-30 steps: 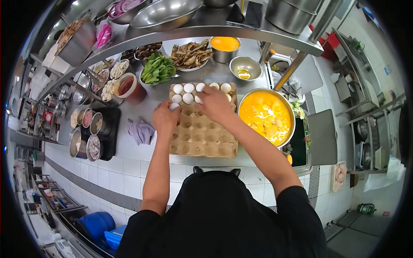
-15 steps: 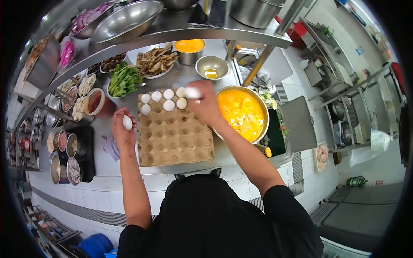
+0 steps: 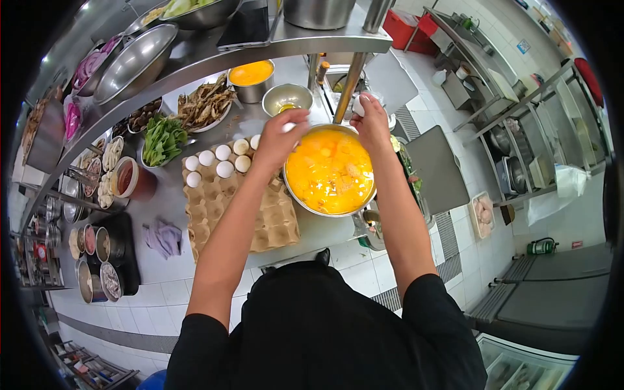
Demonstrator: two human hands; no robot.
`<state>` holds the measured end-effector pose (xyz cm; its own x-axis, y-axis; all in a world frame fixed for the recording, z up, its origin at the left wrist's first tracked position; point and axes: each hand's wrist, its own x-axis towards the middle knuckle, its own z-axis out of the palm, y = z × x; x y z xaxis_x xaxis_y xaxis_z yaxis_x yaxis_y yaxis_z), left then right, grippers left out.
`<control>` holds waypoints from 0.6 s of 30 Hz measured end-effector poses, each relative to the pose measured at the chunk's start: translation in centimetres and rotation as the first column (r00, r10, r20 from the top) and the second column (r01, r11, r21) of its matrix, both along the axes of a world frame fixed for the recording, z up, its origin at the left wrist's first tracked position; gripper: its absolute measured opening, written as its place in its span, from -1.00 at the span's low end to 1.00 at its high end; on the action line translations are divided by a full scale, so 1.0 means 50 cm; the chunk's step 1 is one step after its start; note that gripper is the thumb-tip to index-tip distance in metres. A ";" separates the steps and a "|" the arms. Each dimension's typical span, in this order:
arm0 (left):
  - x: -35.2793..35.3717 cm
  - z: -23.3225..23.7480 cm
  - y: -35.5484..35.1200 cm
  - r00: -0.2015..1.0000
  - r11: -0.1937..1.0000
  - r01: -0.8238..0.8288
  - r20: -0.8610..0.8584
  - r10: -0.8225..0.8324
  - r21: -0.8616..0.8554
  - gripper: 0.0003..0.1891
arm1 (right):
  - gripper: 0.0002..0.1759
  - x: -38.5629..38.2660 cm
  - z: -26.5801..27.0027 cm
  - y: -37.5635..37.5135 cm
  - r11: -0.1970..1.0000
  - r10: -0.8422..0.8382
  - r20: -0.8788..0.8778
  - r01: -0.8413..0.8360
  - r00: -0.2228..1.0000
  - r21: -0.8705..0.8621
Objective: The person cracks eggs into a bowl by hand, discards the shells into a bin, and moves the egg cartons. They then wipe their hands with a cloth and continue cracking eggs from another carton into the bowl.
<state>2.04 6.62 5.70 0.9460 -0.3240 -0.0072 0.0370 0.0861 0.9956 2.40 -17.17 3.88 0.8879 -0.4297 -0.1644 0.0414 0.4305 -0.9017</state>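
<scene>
A wide metal bowl (image 3: 330, 170) full of bright yellow-orange beaten or broken eggs stands in front of me. Over its left rim is my left hand (image 3: 278, 140), its fingers closed around a white egg (image 3: 288, 127). My right hand (image 3: 372, 122) grips another white egg (image 3: 359, 107) above the right rim. Left of the bowl lies a cardboard egg tray (image 3: 276, 224) with several white eggs (image 3: 225, 169) in its far rows; my left forearm crosses over it. Behind the bowl sits a small metal bowl (image 3: 288, 97) with some yellow liquid.
A metal pot (image 3: 252, 81) of orange liquid stands behind. Leafy greens (image 3: 162, 138), a plate of brown dried food (image 3: 203, 104), a red tub (image 3: 135, 179) and a purple cloth (image 3: 162, 238) are to the left. A steel shelf edge (image 3: 227, 58) runs overhead.
My left hand has moved right, from beside the tray to the large bowl, with its egg. My right hand has gone from the tray to the bowl's right side. The view has shifted.
</scene>
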 end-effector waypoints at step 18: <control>-0.033 0.023 -0.061 0.714 0.752 0.050 0.503 -0.487 0.658 -0.59 | -0.53 -0.180 0.028 0.027 0.441 0.358 -0.175 -0.331 0.917 -0.834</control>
<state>0.37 3.55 6.87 0.6645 -0.7011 0.2586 -0.6645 -0.3961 0.6337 -6.58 -15.81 5.27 0.9930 -0.0073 0.1177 0.0953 -0.5378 -0.8377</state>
